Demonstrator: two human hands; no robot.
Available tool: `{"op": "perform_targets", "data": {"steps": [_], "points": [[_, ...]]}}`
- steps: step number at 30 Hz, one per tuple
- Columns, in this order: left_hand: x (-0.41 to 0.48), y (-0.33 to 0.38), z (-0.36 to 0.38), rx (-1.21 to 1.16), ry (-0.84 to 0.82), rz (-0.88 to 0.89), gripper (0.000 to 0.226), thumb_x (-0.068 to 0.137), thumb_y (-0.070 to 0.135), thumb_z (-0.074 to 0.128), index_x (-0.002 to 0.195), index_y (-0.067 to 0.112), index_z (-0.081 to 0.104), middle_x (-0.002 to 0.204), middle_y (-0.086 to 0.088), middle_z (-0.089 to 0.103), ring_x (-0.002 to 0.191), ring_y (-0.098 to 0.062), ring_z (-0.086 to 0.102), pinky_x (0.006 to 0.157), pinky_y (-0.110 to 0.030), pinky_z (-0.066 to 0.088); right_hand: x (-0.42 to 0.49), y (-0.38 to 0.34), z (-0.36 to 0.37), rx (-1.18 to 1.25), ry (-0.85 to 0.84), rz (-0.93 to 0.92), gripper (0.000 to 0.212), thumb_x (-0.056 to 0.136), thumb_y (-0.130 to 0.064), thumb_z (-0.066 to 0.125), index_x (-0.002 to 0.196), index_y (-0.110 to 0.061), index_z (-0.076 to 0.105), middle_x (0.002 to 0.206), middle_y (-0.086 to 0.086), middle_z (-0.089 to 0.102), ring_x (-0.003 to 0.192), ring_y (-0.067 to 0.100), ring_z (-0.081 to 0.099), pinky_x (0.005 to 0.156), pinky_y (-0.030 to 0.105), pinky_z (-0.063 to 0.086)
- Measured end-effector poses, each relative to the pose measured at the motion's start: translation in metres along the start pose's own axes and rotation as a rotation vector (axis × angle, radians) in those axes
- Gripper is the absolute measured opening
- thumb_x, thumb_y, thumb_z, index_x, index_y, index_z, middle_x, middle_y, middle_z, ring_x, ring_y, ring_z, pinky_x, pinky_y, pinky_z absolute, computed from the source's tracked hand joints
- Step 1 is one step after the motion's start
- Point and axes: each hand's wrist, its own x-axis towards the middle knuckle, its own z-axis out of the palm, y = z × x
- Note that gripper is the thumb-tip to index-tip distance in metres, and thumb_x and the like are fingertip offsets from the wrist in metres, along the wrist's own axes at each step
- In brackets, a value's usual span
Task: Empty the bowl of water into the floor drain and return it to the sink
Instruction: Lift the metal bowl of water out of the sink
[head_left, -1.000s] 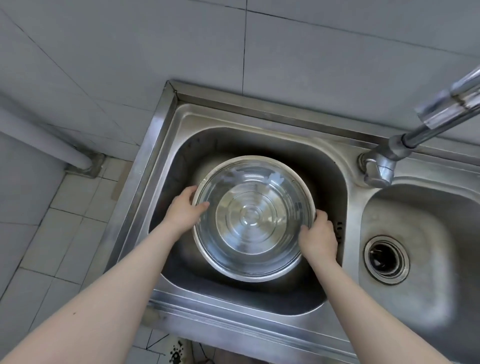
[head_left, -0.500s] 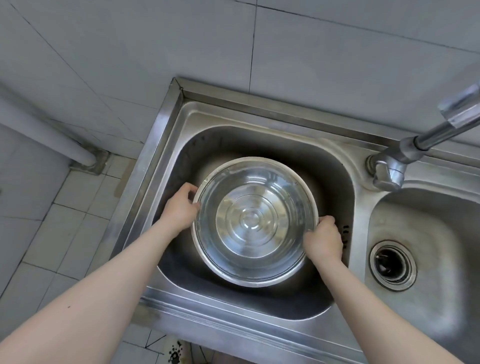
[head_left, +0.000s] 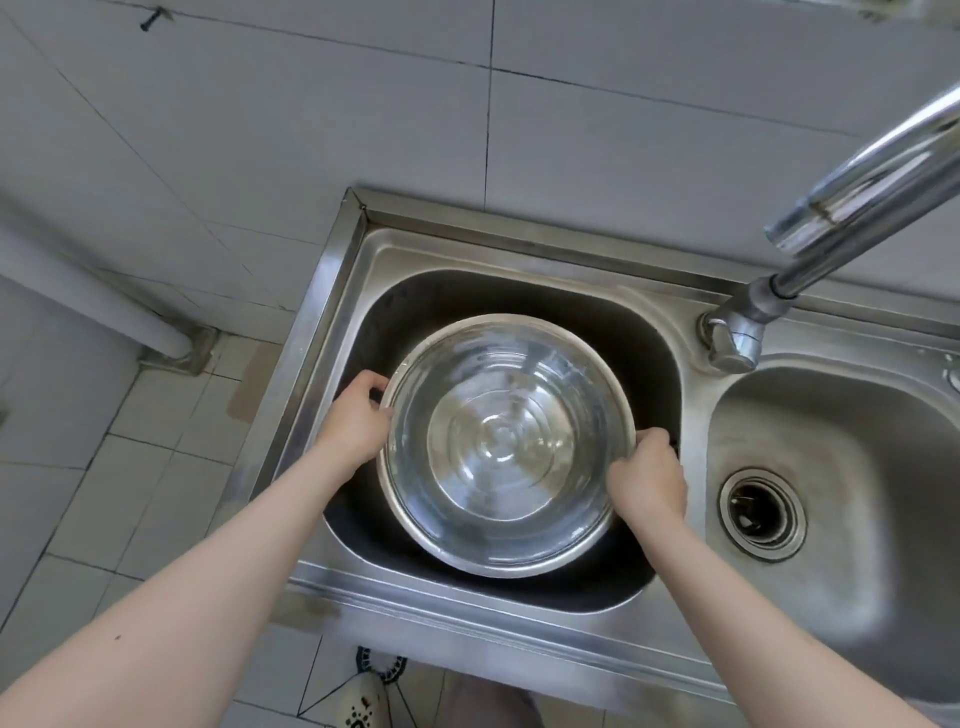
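Bowl (head_left: 506, 447) of stainless steel, apparently holding clear water over its ringed bottom, sat inside the left basin of a double sink (head_left: 467, 293). The person's left hand (head_left: 358, 418) gripped the rim on the side nearer the floor, fingers curled round its edge. The right hand (head_left: 647, 480) clasped the opposite rim the same way, knuckles close to the divider between the basins. Holding it at two opposite points looked meant to keep the load level, since a filled bowl slops readily if carried off-centre. Whether it rested on the basin floor or hung just above it could not be told from overhead.

The faucet (head_left: 852, 202) was angled over the right side of the sink, leaving the space above the bowl free for a straight lift. The right basin (head_left: 831, 426), with its strainer (head_left: 761, 512), lay bare beside it.

To the left stretched the tiled floor (head_left: 104, 493), where a white pipe (head_left: 88, 306) met the ground by the wall. The floor drain was not in view. A patterned slipper (head_left: 363, 704) showed at the lower edge, the person standing square to the sink. The emptying appeared not yet begun, with the lift and carry ahead.
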Motion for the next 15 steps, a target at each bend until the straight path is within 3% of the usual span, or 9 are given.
{"op": "perform_targets", "data": {"steps": [5, 9, 12, 15], "points": [[-0.015, 0.019, -0.018, -0.019, 0.009, 0.041, 0.027, 0.091, 0.017, 0.055, 0.117, 0.021, 0.052, 0.079, -0.005, 0.06, 0.07, -0.022, 0.062, 0.061, -0.034, 0.052, -0.014, -0.006, -0.02, 0.064, 0.061, -0.01, 0.031, 0.086, -0.006, 0.051, 0.116, -0.009, 0.051, 0.113, 0.01, 0.064, 0.09, 0.03, 0.056, 0.08, 0.04, 0.049], [-0.029, 0.034, -0.034, -0.048, 0.04, 0.06, 0.029, 0.089, 0.014, 0.055, 0.118, 0.017, 0.054, 0.08, -0.004, 0.059, 0.07, -0.022, 0.058, 0.063, -0.034, 0.049, -0.033, -0.012, -0.034, 0.175, 0.116, -0.013, 0.025, 0.086, -0.007, 0.05, 0.111, -0.013, 0.051, 0.105, 0.005, 0.061, 0.088, 0.026, 0.057, 0.078, 0.042, 0.052], [-0.04, 0.042, -0.044, -0.055, 0.087, 0.09, 0.028, 0.088, 0.009, 0.055, 0.116, 0.013, 0.057, 0.075, -0.001, 0.055, 0.066, -0.019, 0.054, 0.059, -0.03, 0.043, -0.048, -0.014, -0.043, 0.234, 0.177, -0.01, 0.019, 0.087, -0.006, 0.048, 0.101, -0.018, 0.05, 0.093, 0.0, 0.056, 0.078, 0.022, 0.051, 0.061, 0.032, 0.04], [-0.058, 0.048, -0.057, -0.071, 0.116, 0.133, 0.027, 0.088, 0.005, 0.055, 0.113, 0.009, 0.06, 0.068, 0.002, 0.05, 0.061, -0.011, 0.048, 0.054, -0.023, 0.037, -0.07, -0.016, -0.053, 0.274, 0.231, -0.024, 0.019, 0.086, -0.004, 0.047, 0.094, -0.021, 0.047, 0.082, -0.003, 0.052, 0.076, 0.022, 0.048, 0.066, 0.032, 0.034]]}}
